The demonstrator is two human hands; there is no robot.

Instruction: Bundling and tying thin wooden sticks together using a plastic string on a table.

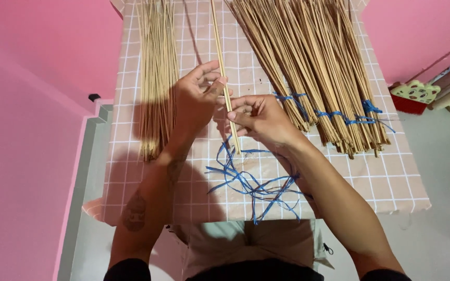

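Stick, thin, pale and straight, pinched by left hand and right hand.

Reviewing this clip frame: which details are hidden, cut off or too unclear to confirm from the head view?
- Far ends of the loose sticks and tied bundles: cut off by the top edge.
- Single stick: its middle is hidden by the left hand and right hand; grip contact unclear.
- Table legs: hidden beneath the checked cover.
- Things at far right: cut off, kind unclear.
- Blue string: strand count untellable.
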